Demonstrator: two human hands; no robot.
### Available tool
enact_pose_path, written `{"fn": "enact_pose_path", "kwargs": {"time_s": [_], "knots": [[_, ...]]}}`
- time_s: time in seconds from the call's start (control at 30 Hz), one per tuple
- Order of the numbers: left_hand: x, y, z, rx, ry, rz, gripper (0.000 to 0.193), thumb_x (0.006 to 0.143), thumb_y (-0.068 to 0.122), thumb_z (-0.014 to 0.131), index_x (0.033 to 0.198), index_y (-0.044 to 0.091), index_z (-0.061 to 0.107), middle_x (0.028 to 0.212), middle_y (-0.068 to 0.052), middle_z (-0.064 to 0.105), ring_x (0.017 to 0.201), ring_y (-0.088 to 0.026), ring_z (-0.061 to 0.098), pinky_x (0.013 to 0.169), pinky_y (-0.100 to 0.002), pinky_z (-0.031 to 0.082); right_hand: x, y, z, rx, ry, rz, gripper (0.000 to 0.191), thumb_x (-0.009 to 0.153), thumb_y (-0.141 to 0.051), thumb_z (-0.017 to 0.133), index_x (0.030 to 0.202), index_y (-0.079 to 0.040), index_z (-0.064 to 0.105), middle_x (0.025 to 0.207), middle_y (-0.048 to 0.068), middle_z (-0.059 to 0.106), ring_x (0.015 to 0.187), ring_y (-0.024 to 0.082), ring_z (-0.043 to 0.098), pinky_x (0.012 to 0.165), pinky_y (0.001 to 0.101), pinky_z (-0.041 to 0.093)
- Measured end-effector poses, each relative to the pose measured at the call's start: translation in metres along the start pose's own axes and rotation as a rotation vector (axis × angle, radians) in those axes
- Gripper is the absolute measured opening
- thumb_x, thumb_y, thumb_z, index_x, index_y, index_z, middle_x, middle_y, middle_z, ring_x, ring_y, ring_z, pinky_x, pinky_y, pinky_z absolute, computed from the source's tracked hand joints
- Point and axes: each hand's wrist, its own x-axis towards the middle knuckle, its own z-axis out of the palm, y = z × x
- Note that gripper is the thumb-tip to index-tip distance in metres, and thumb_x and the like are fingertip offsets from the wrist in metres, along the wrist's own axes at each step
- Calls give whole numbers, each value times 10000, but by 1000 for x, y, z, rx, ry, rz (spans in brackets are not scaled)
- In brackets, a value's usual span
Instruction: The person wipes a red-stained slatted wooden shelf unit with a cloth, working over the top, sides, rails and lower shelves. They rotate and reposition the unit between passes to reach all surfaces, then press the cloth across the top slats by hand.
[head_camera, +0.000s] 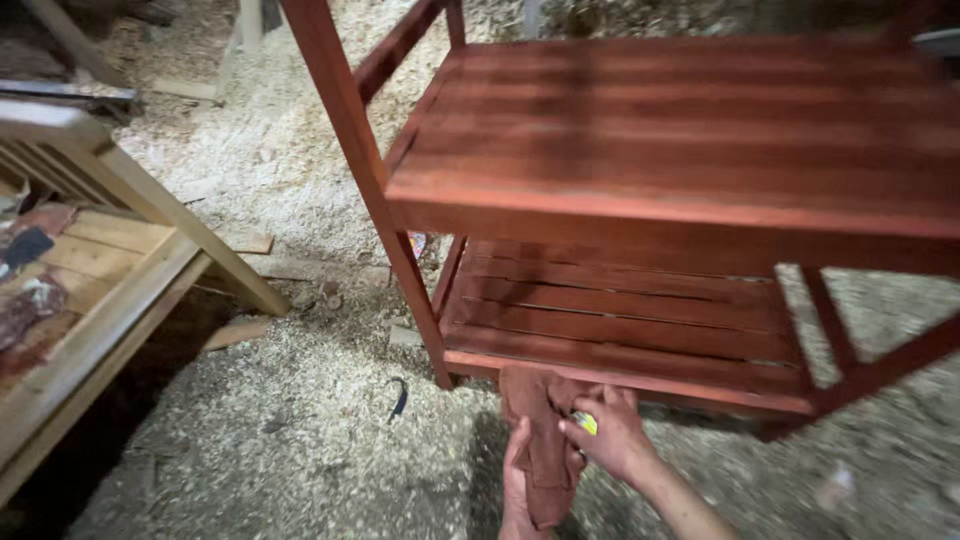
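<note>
A reddish-brown stained wooden shelf unit (690, 215) with slatted shelves stands on a sawdust floor, filling the upper right of the head view. Just below the front rail of its lowest shelf (640, 330), my left hand (520, 480) holds a stained brown rag (540, 430) from underneath. My right hand (610, 435) is beside it, fingers pinched on the rag together with a small yellow and white object (586, 422). Both hands are close to the shelf's bottom rail, not touching it.
An unstained pale wooden frame (95, 290) with slats stands at the left, with dark stained rags (30, 305) lying on it. Sawdust (300, 420) covers the ground. A small dark curved object (399, 397) lies near the shelf's front left leg (395, 235). Wood scraps lie behind.
</note>
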Motion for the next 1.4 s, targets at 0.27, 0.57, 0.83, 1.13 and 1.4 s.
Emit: {"fn": "enact_pose_path", "kwargs": {"time_s": [0.27, 0.57, 0.83, 1.13, 1.4], "knots": [[36, 124, -35, 1393, 631, 889, 449, 903, 150, 551, 1342, 80, 611, 1175, -149, 736, 956, -203, 719, 807, -373, 602, 34, 91, 92, 253, -210, -104, 351, 875, -375, 708, 1182, -207, 740, 1199, 6, 693, 1092, 175, 701, 987, 327, 573], [59, 177, -6, 2722, 733, 683, 436, 889, 180, 657, 1297, 331, 664, 1367, 23, 646, 1117, -267, 688, 954, -382, 549, 47, 122, 39, 372, -127, -62, 313, 922, -328, 678, 1164, -147, 761, 1215, 35, 767, 1112, 162, 729, 990, 332, 567], [123, 124, -79, 1736, 874, 962, 339, 977, 272, 629, 1304, 203, 683, 1290, -5, 716, 1147, -176, 682, 997, -337, 535, 10, 167, -18, 278, -72, 55, 325, 926, -327, 660, 1183, -163, 775, 1208, -10, 780, 1106, 130, 724, 974, 325, 553], [153, 75, -41, 1938, 236, 1222, 269, 910, 125, 618, 1167, 97, 694, 1211, -88, 696, 1149, -253, 644, 1020, -367, 522, 5, 201, -27, 464, -51, 189, 321, 961, -295, 641, 1216, -131, 745, 970, 3, 835, 822, 112, 737, 786, 301, 605], [76, 177, -37, 2360, 946, 587, 619, 949, 265, 670, 1534, 218, 475, 1265, -146, 657, 1092, -351, 643, 938, -451, 526, -13, 202, -29, 451, -77, 143, 302, 938, -299, 650, 1165, -149, 781, 941, 4, 796, 790, 109, 697, 767, 318, 609]]}}
